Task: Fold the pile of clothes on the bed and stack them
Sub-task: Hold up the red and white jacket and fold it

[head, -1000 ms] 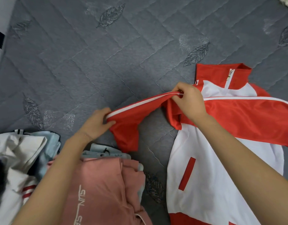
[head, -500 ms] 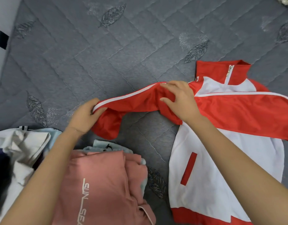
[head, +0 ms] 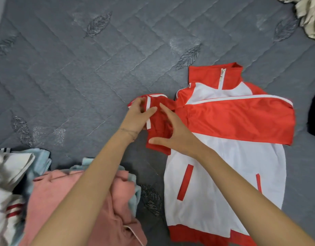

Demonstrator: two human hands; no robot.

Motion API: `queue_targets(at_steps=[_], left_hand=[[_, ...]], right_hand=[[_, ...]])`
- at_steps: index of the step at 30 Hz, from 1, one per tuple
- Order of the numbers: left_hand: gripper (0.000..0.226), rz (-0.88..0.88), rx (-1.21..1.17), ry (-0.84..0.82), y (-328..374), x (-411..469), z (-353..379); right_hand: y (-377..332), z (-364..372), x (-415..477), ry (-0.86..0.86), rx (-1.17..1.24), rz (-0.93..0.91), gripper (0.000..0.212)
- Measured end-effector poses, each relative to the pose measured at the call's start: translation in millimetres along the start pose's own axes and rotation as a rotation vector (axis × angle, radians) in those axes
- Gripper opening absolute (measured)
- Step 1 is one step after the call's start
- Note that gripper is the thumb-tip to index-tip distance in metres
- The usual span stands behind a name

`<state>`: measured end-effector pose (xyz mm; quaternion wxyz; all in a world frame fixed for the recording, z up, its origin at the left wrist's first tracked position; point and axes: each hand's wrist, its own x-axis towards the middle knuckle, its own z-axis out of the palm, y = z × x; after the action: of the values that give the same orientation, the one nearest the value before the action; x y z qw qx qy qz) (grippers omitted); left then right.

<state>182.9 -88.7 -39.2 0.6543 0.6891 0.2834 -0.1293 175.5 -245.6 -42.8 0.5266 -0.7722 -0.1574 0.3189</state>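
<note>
The red and white jacket (head: 224,183) lies face up on the bed (head: 82,77), one sleeve already across its chest. The left hand (head: 137,116) pinches the other sleeve (head: 157,126), bunched at the jacket's edge, while the right hand (head: 178,135) presses on it, thumb and forefinger stretched out. The cloth looks thin, light, limp and rather slick, so folds may slide; the cuff and shoulder seam seem the best holds. A pink top (head: 46,196) lies nearby.

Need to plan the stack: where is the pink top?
Head view, lower left: the pink top lies on the bed, between white clothes and the jacket.
</note>
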Motion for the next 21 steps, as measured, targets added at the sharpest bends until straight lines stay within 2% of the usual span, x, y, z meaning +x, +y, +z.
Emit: queue_targets(at_steps=[3,6,8,11,14,17,20,21], left_hand=[[0.037,-0.042,-0.022,-0.075,10,-4,46],[0.034,-0.038,-0.079,-0.178,18,-6,85],[0.038,-0.048,-0.13,-0.242,25,-6,109],[0.037,-0.042,-0.104,-0.292,31,-3,141],[0.036,0.266,0.295,-0.161,17,10,161],[0.035,0.511,0.679,-0.013,-5,28,165],[0.043,0.478,0.926,0.038,-25,41,164],[0.042,0.447,0.996,0.061,-31,41,166]], right_hand=[[5,-26,-16,-0.037,0.127,0.086,0.114],[16,-59,-29,0.027,0.127,0.152,0.113],[27,-84,-37,0.133,0.112,0.165,0.101],[46,-126,-47,0.353,0.143,0.199,0.068],[68,-175,-57,0.495,0.351,0.383,0.045],[90,-230,-66,0.509,0.54,0.586,0.029],[106,-267,-77,0.528,0.724,0.664,0.001],[114,-275,-81,0.556,0.758,0.684,0.01]])
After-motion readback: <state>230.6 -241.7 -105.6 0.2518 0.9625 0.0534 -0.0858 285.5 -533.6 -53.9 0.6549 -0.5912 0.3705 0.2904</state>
